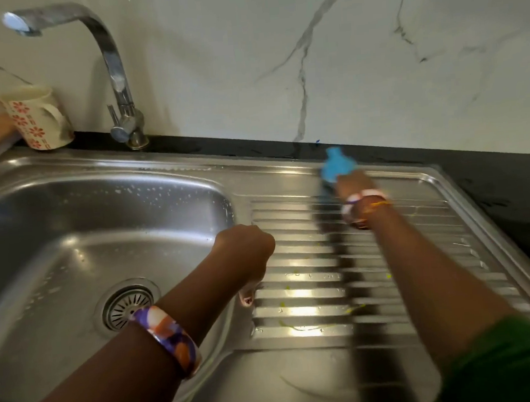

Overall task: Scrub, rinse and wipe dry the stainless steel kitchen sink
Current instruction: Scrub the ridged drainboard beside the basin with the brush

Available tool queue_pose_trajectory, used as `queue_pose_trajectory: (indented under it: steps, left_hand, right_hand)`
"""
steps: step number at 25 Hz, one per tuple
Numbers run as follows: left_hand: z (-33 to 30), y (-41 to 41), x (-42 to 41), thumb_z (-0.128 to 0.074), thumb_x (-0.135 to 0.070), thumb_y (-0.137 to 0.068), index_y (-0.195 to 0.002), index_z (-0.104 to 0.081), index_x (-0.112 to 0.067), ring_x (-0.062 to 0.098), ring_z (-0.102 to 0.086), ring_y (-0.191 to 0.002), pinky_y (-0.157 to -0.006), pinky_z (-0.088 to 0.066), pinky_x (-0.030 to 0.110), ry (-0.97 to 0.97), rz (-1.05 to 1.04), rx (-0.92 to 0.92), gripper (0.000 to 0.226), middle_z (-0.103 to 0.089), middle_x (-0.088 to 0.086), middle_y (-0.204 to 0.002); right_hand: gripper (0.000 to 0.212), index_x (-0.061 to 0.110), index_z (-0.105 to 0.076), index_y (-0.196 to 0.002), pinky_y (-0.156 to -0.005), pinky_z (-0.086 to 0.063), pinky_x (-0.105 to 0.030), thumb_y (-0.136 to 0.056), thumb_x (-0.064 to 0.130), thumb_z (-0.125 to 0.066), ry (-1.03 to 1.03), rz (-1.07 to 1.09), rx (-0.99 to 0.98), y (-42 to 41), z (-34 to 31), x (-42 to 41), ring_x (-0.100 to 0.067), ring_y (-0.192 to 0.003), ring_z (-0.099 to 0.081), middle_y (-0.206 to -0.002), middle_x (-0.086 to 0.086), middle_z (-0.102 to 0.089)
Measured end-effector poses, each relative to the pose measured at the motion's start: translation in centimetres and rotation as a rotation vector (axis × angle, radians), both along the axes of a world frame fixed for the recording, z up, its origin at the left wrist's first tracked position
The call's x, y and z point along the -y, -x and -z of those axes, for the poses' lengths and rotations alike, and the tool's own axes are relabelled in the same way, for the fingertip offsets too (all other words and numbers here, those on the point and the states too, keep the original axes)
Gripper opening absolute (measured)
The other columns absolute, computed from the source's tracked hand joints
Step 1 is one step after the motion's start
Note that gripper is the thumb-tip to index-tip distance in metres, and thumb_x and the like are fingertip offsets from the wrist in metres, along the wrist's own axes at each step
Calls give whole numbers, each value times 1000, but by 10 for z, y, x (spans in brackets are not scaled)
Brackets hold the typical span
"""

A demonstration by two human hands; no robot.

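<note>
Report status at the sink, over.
Right hand holds blue cloth at the drainboard's far edge. Left hand braced on the basin's rim. Drainboard streaked; nothing blocking.

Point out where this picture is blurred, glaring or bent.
Head view: the right hand and its blue sponge are smeared by motion; bright glare sits on the drainboard ribs; the arms throw dark reflections across the steel; wide-angle distortion bows the sink rim; the left hand is fairly sharp.

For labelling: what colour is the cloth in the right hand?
Bright blue cloth, right hand; head view, blurred.
</note>
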State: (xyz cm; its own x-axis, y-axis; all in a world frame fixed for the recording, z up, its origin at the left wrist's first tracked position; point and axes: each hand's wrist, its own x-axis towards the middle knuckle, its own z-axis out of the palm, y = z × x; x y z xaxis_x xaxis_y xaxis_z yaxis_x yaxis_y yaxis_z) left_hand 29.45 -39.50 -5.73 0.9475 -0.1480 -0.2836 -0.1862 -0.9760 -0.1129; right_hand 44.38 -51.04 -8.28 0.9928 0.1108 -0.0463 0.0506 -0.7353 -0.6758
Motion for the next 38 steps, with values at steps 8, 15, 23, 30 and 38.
queue_pose_trajectory:
  steps: [8,15,23,30,38]
  left_hand:
    - [0,1,-1,-63,-9,-85,-119,-54,-5,26,-57,-109,-88,-47,32,-4,-1,-14,34,-59,10,-116]
    - [1,1,-1,-60,-6,-87,-117,-54,-6,24,-56,-109,-86,-46,30,44,-14,-7,31,-58,8,-116]
    - [2,3,-5,-64,-10,-85,-117,-55,-4,25,-57,-107,-88,-47,32,85,-15,-35,34,-59,10,-116]
    - [6,1,-7,-63,-8,-85,-117,-55,-5,25,-57,-109,-89,-47,32,96,-25,-21,34,-59,9,-117]
    - [0,0,5,-51,-6,-90,-116,-53,-6,25,-55,-109,-84,-46,30,-2,10,17,26,-57,9,-117]
  right_hand:
    - [42,8,-44,-137,-94,-43,-33,-98,20,-41,-16,6,-8,16,-7,18,-31,-117,-53,-131,-14,-55]
    - [38,-5,-46,-132,-98,-42,-39,-98,8,-38,168,335,1,24,-31,87,-38,-124,-48,-135,-24,-49]
    - [36,7,-57,-128,-72,-39,-23,-97,18,-42,62,-83,43,13,-9,3,-30,-109,-58,-123,-16,-61]
    - [41,-7,-45,-133,-102,-38,-36,-97,12,-44,424,420,60,17,-30,156,-35,-125,-47,-135,-25,-49]
    - [42,18,-49,-137,-96,-44,-33,-95,25,-41,110,-166,69,24,4,-15,-31,-115,-56,-129,-10,-58]
